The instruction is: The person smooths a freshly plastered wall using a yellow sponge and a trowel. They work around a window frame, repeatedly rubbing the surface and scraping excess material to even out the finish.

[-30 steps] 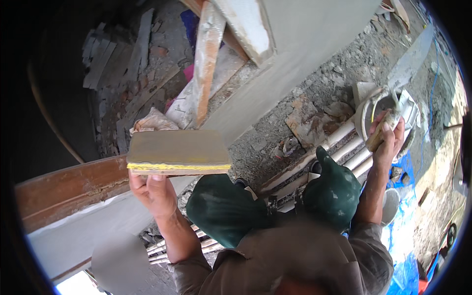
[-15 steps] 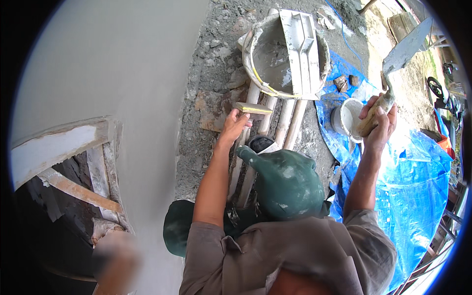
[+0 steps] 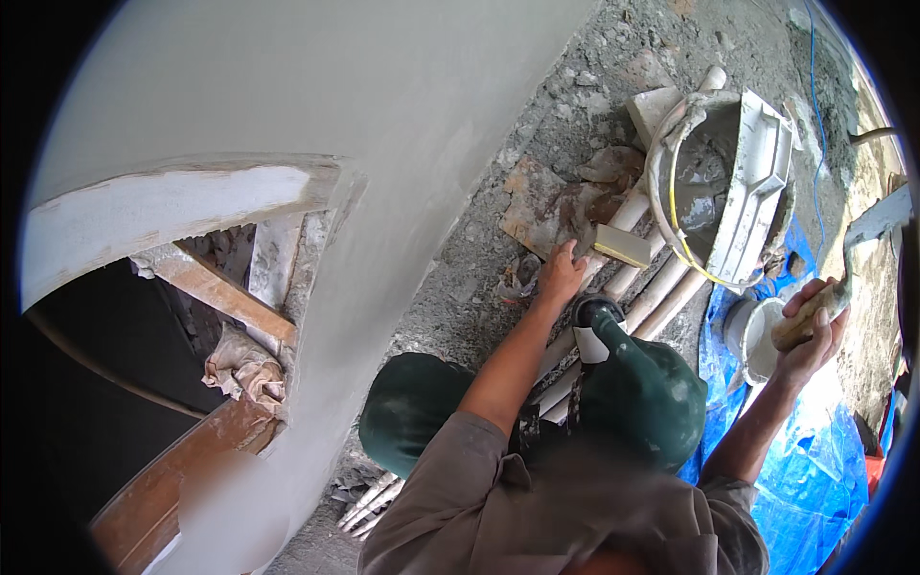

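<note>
Right now the bare left hand (image 3: 561,276) is low over the ground, with its fingers a little bent and loosely spread, and it does not grip anything. Just beside its fingertips, to the right, is a flat grey block with a yellow edge (image 3: 623,246). The block lies across some long, round, whitish poles (image 3: 661,299), but I cannot tell if a finger touches it. The bare right hand (image 3: 813,350) is well apart, with its fingers wrapped round the worn, pale brown handle of a metal trowel (image 3: 832,299), and the grey blade points up and to the right

Near the block is a big round bucket smeared with grey, with a yellow strip on it (image 3: 659,163). Wet grey stuff (image 3: 704,177) is inside, and a long white ribbed bar (image 3: 755,196) lies over its top. Near the right hand is a small whitish bucket (image 3: 741,335), next to a shiny blue plastic sheet (image 3: 815,470). The person's dark green trousers (image 3: 656,393) are bent at the knees behind the left hand. Further out is rough grey ground with little stones (image 3: 546,125), and then a smooth grey wall (image 3: 402,125) on the left
</note>
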Demonstrator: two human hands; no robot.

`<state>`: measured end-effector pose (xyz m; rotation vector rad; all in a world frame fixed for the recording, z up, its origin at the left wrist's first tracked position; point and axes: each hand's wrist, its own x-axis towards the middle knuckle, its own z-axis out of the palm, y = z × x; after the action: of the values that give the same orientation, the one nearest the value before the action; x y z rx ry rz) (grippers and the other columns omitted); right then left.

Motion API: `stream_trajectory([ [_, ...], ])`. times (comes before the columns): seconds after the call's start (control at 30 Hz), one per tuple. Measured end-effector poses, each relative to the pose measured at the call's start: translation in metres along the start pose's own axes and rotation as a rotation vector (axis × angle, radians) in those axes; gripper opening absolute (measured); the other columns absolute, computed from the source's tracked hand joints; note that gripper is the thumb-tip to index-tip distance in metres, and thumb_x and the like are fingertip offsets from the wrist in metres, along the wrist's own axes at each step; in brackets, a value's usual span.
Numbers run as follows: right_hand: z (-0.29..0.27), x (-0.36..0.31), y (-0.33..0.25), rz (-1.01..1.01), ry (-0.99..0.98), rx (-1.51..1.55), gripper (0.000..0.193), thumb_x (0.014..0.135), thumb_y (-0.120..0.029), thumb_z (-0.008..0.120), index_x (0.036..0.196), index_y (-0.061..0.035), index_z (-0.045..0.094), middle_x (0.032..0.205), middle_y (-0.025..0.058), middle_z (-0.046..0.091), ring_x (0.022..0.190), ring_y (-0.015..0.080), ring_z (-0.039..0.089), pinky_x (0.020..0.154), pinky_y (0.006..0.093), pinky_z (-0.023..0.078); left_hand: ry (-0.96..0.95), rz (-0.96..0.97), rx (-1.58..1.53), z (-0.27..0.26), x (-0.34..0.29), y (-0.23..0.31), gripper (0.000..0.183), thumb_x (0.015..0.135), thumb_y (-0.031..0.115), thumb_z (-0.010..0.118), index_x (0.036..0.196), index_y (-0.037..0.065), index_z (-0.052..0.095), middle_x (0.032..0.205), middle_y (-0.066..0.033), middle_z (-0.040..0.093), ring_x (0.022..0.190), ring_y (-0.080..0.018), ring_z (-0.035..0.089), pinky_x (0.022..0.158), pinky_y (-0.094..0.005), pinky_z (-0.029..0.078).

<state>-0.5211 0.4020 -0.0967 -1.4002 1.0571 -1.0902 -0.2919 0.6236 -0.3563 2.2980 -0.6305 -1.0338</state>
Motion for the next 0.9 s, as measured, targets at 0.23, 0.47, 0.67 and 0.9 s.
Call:
stream_trajectory([
  [0.23,0.106,-0.020,-0.017,-0.068,-0.393,-0.028,0.051,0.086,-0.032,0.063,0.123,0.0009,0.051,0.090,0.0085,0.059,0.076,0.0140,0.055,0.066,0.0263,0.043,-0.025,0.001,-0.121,-0.121,-0.023,0.034,0.050,0.093,0.036,0.061,0.127,0.000,0.056,0.115,-0.0204,0.066,0.103,-0.0281,0.065,0.090,-0.0373,0.050],
  [0.47,0.149,-0.057,-0.015,-0.037,-0.543,-0.153,0.041,0.089,-0.020,0.061,0.125,-0.0017,0.053,0.097,0.0029,0.058,0.089,0.0113,0.054,0.080,0.0269,0.044,0.135,0.125,-0.351,-0.220,-0.067,0.041,0.045,0.095,0.035,0.059,0.127,0.003,0.057,0.115,-0.0155,0.066,0.096,-0.0220,0.066,0.086,-0.0346,0.051],
  [0.67,0.176,-0.141,-0.017,0.031,-0.471,-0.293,0.044,0.093,-0.027,0.061,0.126,0.0004,0.050,0.091,0.0062,0.055,0.086,0.0142,0.052,0.078,0.0290,0.043,0.075,0.123,-0.514,-0.225,-0.119,-0.008,0.041,0.098,0.032,0.058,0.124,0.000,0.059,0.106,-0.0099,0.066,0.085,-0.0133,0.063,0.082,-0.0297,0.050],
  [0.9,0.159,-0.209,-0.064,0.008,-0.473,-0.541,0.053,0.094,-0.035,0.060,0.129,0.0036,0.049,0.088,0.0139,0.060,0.072,0.0170,0.057,0.069,0.0332,0.047,-0.059,0.316,-0.582,-0.246,-0.150,-0.003,0.040,0.098,0.032,0.058,0.121,-0.001,0.060,0.104,-0.0091,0.066,0.086,-0.0135,0.063,0.081,-0.0282,0.049],
])
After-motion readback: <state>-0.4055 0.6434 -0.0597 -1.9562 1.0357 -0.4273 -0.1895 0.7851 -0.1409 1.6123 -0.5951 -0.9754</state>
